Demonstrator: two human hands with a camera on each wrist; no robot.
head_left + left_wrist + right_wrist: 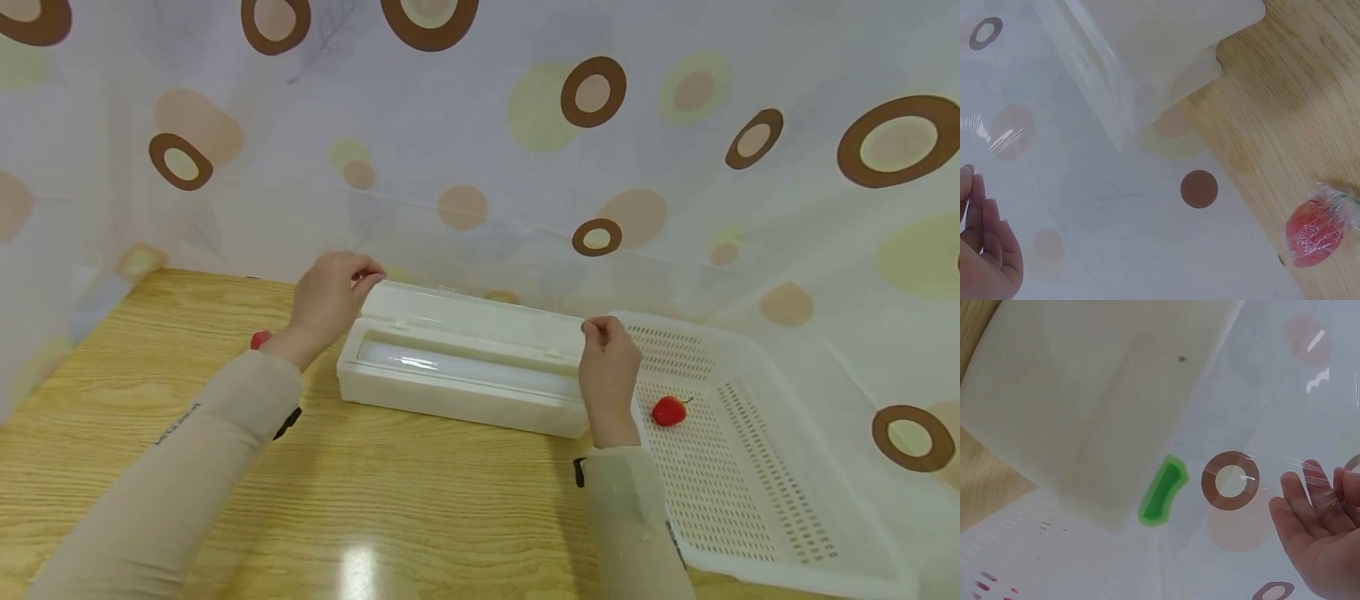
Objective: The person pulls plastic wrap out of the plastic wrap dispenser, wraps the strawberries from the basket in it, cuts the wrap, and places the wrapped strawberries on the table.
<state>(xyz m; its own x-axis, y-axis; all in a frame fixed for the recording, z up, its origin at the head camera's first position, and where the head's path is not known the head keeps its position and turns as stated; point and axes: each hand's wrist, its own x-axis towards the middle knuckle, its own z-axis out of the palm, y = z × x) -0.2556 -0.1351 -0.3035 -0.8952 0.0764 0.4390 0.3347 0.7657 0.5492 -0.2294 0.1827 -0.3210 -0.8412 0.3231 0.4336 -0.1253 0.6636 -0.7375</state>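
A long white cling film box lies on the table with its lid raised at the back. Inside it the shiny film roll shows. My left hand is at the lid's left end, thumb and fingers pinching the edge of clear cling film. At the right end my right hand pinches the film too; creases run to its fingertips in the right wrist view. Between the hands the sheet is nearly invisible. A film-wrapped red fruit with a green stem sits left of the box, partly behind my left wrist in the head view.
A white perforated basket stands right of the box, holding a red strawberry-like fruit. Behind the wooden table hangs a sheet patterned with circles. A green piece of unclear kind shows beside the box.
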